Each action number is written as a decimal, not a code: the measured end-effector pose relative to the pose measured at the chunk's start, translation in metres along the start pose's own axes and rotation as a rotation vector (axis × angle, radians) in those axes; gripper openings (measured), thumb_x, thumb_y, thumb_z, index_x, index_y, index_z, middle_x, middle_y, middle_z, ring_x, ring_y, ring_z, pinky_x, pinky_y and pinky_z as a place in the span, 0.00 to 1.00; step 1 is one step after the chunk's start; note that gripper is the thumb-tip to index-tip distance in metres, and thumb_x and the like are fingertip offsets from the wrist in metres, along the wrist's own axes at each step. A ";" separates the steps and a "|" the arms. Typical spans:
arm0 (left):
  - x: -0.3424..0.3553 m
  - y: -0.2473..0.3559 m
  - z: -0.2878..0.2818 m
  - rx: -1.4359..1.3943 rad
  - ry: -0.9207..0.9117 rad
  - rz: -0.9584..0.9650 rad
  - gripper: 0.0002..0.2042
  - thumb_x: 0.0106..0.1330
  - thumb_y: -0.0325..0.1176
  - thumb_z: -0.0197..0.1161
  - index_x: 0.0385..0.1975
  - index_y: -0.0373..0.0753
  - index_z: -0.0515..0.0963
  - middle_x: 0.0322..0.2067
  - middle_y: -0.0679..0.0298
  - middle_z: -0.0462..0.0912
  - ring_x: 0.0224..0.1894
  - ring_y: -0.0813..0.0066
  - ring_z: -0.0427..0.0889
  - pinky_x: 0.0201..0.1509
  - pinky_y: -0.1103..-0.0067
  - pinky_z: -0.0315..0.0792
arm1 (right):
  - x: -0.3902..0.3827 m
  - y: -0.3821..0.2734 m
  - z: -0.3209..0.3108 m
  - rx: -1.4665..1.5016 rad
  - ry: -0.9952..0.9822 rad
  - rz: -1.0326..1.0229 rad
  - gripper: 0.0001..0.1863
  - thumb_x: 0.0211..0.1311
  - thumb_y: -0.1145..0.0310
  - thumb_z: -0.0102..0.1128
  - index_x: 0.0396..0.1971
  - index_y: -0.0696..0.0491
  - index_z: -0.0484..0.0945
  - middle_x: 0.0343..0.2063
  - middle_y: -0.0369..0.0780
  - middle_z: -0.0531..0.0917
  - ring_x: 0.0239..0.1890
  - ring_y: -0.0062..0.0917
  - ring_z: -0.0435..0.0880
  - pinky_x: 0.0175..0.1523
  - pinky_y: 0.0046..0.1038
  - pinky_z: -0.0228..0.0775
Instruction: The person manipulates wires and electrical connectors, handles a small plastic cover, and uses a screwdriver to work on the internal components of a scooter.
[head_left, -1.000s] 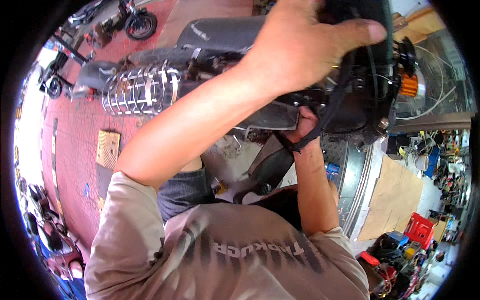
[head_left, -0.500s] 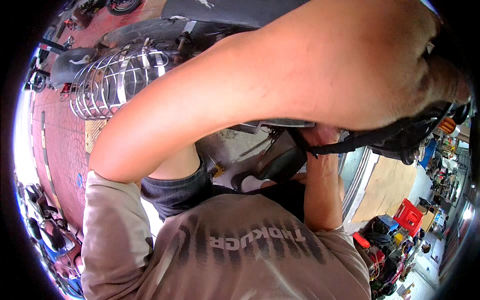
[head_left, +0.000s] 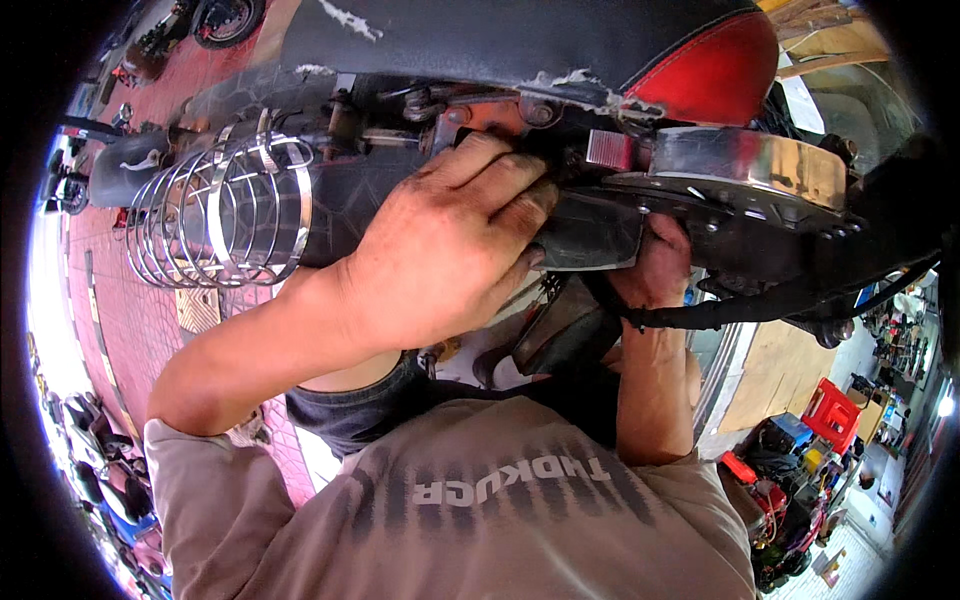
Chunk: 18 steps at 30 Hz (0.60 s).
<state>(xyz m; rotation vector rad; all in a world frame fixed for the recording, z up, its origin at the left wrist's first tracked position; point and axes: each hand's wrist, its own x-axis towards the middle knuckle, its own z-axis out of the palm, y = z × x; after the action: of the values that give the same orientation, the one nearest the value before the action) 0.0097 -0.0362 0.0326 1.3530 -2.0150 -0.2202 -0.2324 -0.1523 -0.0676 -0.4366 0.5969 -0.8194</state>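
Observation:
My left hand [head_left: 450, 235] is at the side of a motorcycle, just below its torn black-and-red seat [head_left: 560, 50]. Its fingers curl inward against the dark parts there, beside the left end of a black panel [head_left: 590, 232]; what they pinch is hidden. By the panel's right end is my right hand [head_left: 655, 265], palm partly showing. Its fingertips disappear behind the panel and frame. A black cable bundle [head_left: 690, 316] crosses my right wrist.
A shiny wire cage [head_left: 225, 205] sticks out at the left. A curved silver metal part [head_left: 750, 170] sits right of my hands. My knee in dark shorts [head_left: 350, 395] is below. A red plastic stool [head_left: 832, 415] and tools lie at the right, parked motorcycles [head_left: 110, 480] lower left.
My left hand has come back from the far right, across the motorcycle, to the parts below the seat. My right hand stays near the panel and now shows more.

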 end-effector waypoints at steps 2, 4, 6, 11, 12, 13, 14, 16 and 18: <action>0.002 -0.005 0.005 0.089 0.013 -0.004 0.22 0.52 0.33 0.71 0.48 0.31 0.83 0.49 0.56 0.82 0.51 0.57 0.80 0.53 0.68 0.79 | 0.001 -0.001 0.000 0.005 -0.016 0.012 0.20 0.69 0.64 0.54 0.56 0.57 0.79 0.52 0.47 0.85 0.56 0.41 0.84 0.66 0.44 0.75; 0.005 -0.005 0.009 0.143 -0.021 -0.011 0.21 0.53 0.32 0.70 0.47 0.32 0.83 0.48 0.56 0.82 0.51 0.58 0.80 0.50 0.69 0.80 | 0.003 0.000 -0.001 0.026 -0.069 0.037 0.21 0.69 0.64 0.54 0.57 0.57 0.79 0.52 0.47 0.85 0.56 0.41 0.84 0.67 0.44 0.75; 0.007 -0.005 0.012 0.200 -0.048 -0.018 0.19 0.54 0.31 0.68 0.46 0.32 0.83 0.46 0.56 0.82 0.48 0.59 0.82 0.46 0.69 0.81 | 0.004 0.003 -0.001 0.017 0.023 0.008 0.21 0.69 0.64 0.53 0.57 0.57 0.79 0.53 0.47 0.85 0.56 0.41 0.84 0.67 0.45 0.74; 0.013 -0.010 0.020 0.264 -0.110 -0.085 0.13 0.54 0.27 0.65 0.41 0.36 0.83 0.36 0.57 0.83 0.35 0.56 0.87 0.33 0.67 0.81 | 0.003 0.006 0.001 0.040 -0.015 -0.036 0.25 0.69 0.61 0.50 0.60 0.59 0.76 0.57 0.49 0.83 0.59 0.41 0.83 0.69 0.44 0.72; 0.015 -0.011 0.023 0.245 -0.062 -0.092 0.13 0.54 0.27 0.65 0.41 0.37 0.82 0.33 0.56 0.83 0.33 0.55 0.87 0.33 0.65 0.81 | 0.003 0.005 0.003 0.060 -0.084 -0.039 0.25 0.69 0.61 0.51 0.60 0.58 0.76 0.57 0.48 0.83 0.59 0.41 0.83 0.69 0.45 0.72; 0.017 -0.012 0.025 0.227 -0.008 -0.094 0.13 0.54 0.27 0.65 0.40 0.38 0.82 0.31 0.56 0.83 0.31 0.53 0.86 0.32 0.64 0.81 | 0.003 0.005 0.004 0.080 -0.155 -0.043 0.25 0.69 0.61 0.51 0.61 0.58 0.77 0.57 0.48 0.84 0.59 0.41 0.83 0.68 0.45 0.72; 0.019 -0.012 0.028 0.211 0.048 -0.093 0.12 0.54 0.27 0.65 0.40 0.39 0.82 0.29 0.55 0.83 0.28 0.52 0.86 0.31 0.63 0.80 | 0.004 0.006 0.005 0.047 -0.129 -0.038 0.25 0.69 0.61 0.51 0.61 0.58 0.77 0.57 0.47 0.84 0.59 0.41 0.83 0.68 0.45 0.72; 0.024 -0.008 0.035 0.197 0.085 -0.180 0.08 0.57 0.28 0.66 0.35 0.39 0.82 0.27 0.52 0.83 0.29 0.50 0.86 0.32 0.61 0.80 | 0.005 0.006 0.006 -0.002 -0.091 -0.022 0.24 0.70 0.61 0.50 0.61 0.57 0.77 0.57 0.46 0.84 0.59 0.41 0.83 0.68 0.45 0.73; 0.029 -0.001 0.041 0.195 0.128 -0.295 0.05 0.58 0.30 0.69 0.30 0.37 0.81 0.24 0.48 0.82 0.29 0.46 0.84 0.33 0.59 0.78 | 0.008 0.009 0.005 -0.005 -0.078 -0.040 0.24 0.71 0.60 0.50 0.61 0.56 0.77 0.57 0.46 0.84 0.59 0.41 0.83 0.68 0.45 0.73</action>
<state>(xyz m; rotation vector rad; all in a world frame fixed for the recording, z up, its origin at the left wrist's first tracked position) -0.0217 -0.0712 0.0143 1.7423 -1.7622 -0.0669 -0.2200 -0.1529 -0.0714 -0.4838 0.5191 -0.8351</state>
